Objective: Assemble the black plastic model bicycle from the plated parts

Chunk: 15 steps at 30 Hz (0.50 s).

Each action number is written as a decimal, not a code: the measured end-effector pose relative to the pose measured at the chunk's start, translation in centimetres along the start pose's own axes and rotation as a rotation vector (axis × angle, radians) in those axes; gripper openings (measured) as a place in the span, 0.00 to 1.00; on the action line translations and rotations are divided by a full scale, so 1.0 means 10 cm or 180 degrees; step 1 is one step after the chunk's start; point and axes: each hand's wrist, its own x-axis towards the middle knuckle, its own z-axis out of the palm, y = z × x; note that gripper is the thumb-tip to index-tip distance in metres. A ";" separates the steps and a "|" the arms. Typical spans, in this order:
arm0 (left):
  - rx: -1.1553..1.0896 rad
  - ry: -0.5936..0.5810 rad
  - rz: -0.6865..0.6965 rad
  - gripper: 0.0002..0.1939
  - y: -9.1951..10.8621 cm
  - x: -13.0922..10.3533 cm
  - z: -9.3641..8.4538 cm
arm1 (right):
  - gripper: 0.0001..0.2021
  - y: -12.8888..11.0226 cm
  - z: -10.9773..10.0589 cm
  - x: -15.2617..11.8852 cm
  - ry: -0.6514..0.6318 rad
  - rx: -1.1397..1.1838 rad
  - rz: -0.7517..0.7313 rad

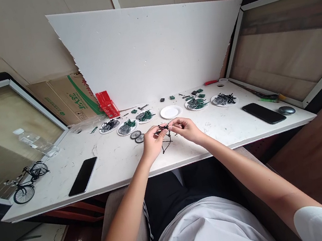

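Observation:
Both hands meet over the front middle of the white table. My left hand (153, 139) pinches a small black part (164, 128) between thumb and fingers. From the right, my right hand (186, 128) is closed on the same black part, its thumb near the left fingertips. Just below them a thin black frame piece (167, 146) shows; whether it joins the held part I cannot tell. Two small black wheels (137, 136) lie on the table beside my left hand. Behind the hands sits a white paper plate (171, 112).
Plates of black and green parts (144, 116) stand left and right of the middle plate. A model bicycle (28, 181), a phone (82, 176) and a bottle (35, 141) are at the left. Another phone (263, 113) and a mouse (286, 110) lie right. A white board (155, 51) stands behind.

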 end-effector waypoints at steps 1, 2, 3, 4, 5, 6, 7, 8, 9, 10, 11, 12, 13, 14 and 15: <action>0.0022 0.0005 0.0018 0.18 -0.01 0.00 0.00 | 0.24 0.01 0.00 0.00 -0.0009 -0.0026 -0.0023; 0.0045 0.0009 0.0038 0.18 -0.01 0.00 0.00 | 0.24 0.01 0.00 0.00 -0.0012 -0.0045 -0.0043; 0.0067 0.0011 0.0059 0.18 -0.02 0.00 0.00 | 0.25 0.02 0.00 0.00 -0.0009 -0.0059 -0.0055; 0.0086 0.0014 0.0082 0.18 -0.02 0.00 0.00 | 0.25 0.02 0.00 0.00 0.0000 -0.0068 -0.0064; 0.0103 0.0013 0.0102 0.18 -0.02 0.00 0.00 | 0.25 0.02 0.00 0.00 0.0012 -0.0074 -0.0071; 0.0120 0.0011 0.0118 0.17 -0.02 0.00 -0.01 | 0.25 0.02 0.00 0.00 0.0027 -0.0079 -0.0078; 0.0139 0.0007 0.0129 0.17 -0.02 0.00 -0.01 | 0.25 0.02 0.01 0.00 0.0039 -0.0080 -0.0084; 0.0158 -0.0001 0.0138 0.17 -0.02 0.00 -0.01 | 0.25 0.02 0.01 0.00 0.0049 -0.0079 -0.0090; 0.0176 -0.0011 0.0149 0.17 -0.02 0.00 0.00 | 0.25 0.02 0.01 0.00 0.0055 -0.0075 -0.0094; 0.0193 -0.0020 0.0162 0.17 -0.02 0.00 0.00 | 0.25 0.02 0.01 0.00 0.0061 -0.0068 -0.0096; 0.0206 -0.0026 0.0177 0.17 -0.02 0.00 0.00 | 0.25 0.02 0.01 -0.01 0.0064 -0.0062 -0.0095; 0.0216 -0.0028 0.0193 0.17 -0.02 0.00 0.00 | 0.25 0.01 0.01 -0.01 0.0067 -0.0058 -0.0099; 0.0221 -0.0027 0.0207 0.17 -0.01 0.00 0.00 | 0.25 0.01 0.01 -0.01 0.0066 -0.0058 -0.0110; 0.0224 -0.0028 0.0215 0.16 -0.01 0.00 0.00 | 0.24 0.01 0.01 -0.01 0.0061 -0.0063 -0.0128; 0.0222 -0.0027 0.0221 0.16 -0.01 0.00 0.00 | 0.24 0.01 0.01 0.00 0.0053 -0.0074 -0.0153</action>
